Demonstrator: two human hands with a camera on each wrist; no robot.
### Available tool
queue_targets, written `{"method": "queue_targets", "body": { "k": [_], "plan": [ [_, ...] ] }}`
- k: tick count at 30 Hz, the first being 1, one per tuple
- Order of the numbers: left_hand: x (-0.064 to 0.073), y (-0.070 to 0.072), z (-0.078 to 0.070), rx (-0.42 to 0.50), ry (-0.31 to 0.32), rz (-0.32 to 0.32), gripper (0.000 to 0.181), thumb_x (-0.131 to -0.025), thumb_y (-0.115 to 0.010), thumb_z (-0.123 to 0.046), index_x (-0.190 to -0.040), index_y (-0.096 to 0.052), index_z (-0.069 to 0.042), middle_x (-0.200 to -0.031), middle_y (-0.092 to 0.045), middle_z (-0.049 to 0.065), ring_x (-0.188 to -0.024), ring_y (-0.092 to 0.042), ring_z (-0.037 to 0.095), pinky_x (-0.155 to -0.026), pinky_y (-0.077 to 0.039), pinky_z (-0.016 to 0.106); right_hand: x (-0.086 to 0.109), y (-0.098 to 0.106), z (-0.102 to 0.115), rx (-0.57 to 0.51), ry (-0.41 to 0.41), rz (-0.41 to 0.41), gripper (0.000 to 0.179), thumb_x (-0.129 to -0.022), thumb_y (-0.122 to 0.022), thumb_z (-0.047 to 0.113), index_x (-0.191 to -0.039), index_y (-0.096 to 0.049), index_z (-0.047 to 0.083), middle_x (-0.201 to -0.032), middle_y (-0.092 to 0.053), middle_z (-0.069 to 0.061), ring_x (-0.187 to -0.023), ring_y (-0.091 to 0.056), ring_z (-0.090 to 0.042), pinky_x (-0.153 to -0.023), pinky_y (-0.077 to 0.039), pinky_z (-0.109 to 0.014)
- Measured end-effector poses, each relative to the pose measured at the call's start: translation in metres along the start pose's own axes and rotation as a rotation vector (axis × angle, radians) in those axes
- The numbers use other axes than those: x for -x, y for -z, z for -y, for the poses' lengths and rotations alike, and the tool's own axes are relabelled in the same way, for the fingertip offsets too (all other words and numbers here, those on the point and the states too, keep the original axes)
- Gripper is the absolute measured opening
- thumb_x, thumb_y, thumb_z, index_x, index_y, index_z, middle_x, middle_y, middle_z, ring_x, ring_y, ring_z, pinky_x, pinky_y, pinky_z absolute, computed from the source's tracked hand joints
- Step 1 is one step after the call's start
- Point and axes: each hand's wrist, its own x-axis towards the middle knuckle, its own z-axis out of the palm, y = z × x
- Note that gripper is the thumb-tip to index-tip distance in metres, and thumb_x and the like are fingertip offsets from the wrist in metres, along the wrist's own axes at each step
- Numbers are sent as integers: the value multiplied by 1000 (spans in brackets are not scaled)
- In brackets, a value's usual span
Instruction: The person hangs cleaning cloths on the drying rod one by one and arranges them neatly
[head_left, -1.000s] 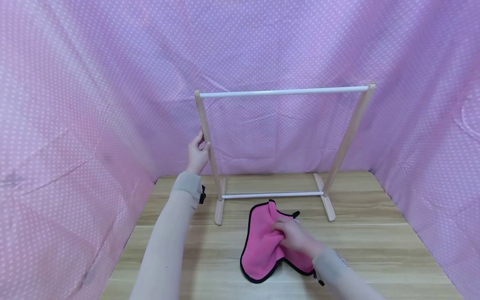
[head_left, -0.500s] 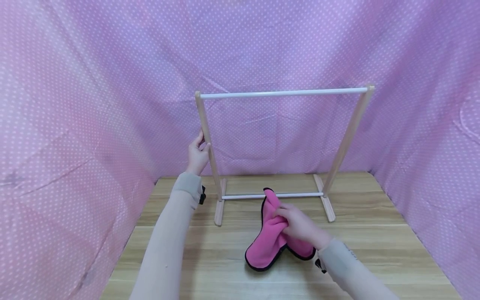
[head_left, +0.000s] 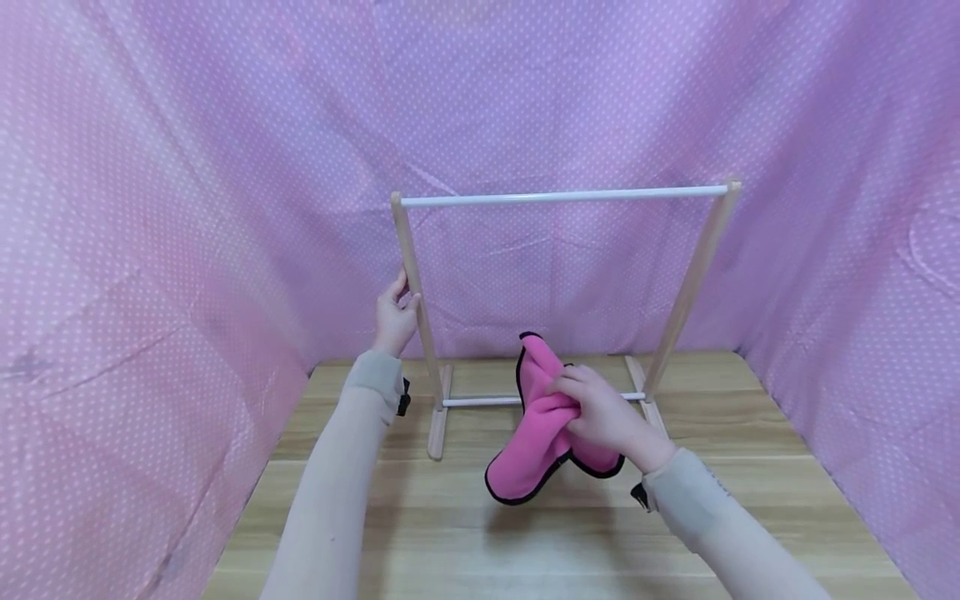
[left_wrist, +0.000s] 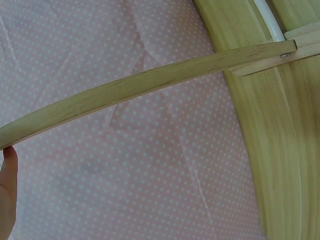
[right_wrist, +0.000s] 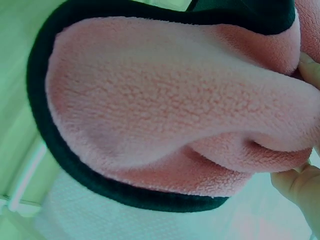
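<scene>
Around the station: one curtain (head_left: 480, 92), pink-lilac with white dots, wrinkled, hung behind and at both sides. One worktop (head_left: 420, 533), pale wood grain. One standing rack (head_left: 694, 282), wooden posts on wooden feet, joined by a white upper rail (head_left: 562, 197) and a white lower rail (head_left: 482, 401); left post (head_left: 424, 342) pinched between thumb and fingers of the left hand (head_left: 394, 317), a grip unaltered over the past second. One pink cloth (head_left: 528, 454), on the worktop a second ago, now raised into the air, its shadow falling below; judged by this, its weight has passed from the worktop to a single hand. Location: in front of the rack as the head view has it, crossing the middle of the lower rail, well under the upper one; contact with the lower rail cannot be told. Condition: bunched at its middle by the right hand (head_left: 600, 412), which grips a fold; one tip juts upward, two rounded lobes hang, creases radiate from the pinch. Surface: soft, nubbly pile, fleece-like. Trim: dark binding (right_wrist: 39, 92), smooth, following the curved edge.
</scene>
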Motion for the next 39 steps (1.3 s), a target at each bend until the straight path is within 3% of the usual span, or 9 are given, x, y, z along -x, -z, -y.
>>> {"method": "queue_targets", "body": {
  "k": [11,22,29,39],
  "plan": [
    [-3,-5,-1,14,-6,22,59,-95,-47,4,-148,-26,-13,-149,-38,11,-133,-39,26,-110,-38,37,-49,29,1,31,149,-200,36,-55,-70,-13,-87,-66,3,-89,-64,-9,-82,-56,-25,-72,-49,-36],
    [-4,-1,-1,20,0,-6,58,-94,-47,6,-147,-28,-11,-147,-40,15,-132,-41,29,-108,-40,38,-97,50,10,44,208,-253,27,-62,-68,-12,-86,-66,1,-90,-64,-11,-85,-57,-29,-80,-48,-39],
    [-4,2,-1,3,-22,-23,59,-94,-48,7,-146,-30,-11,-145,-42,15,-131,-42,28,-108,-40,38,-127,67,15,134,256,-335,24,-66,-69,-9,-89,-66,-1,-92,-63,-15,-85,-57,-32,-81,-49,-41],
    [-2,0,-3,-13,-19,-21,59,-94,-48,7,-146,-28,-9,-147,-39,15,-132,-42,29,-108,-41,38,-155,88,10,221,247,-609,21,-69,-63,-10,-90,-65,-5,-89,-61,-18,-85,-55,-35,-81,-48,-44]
  ]
}}
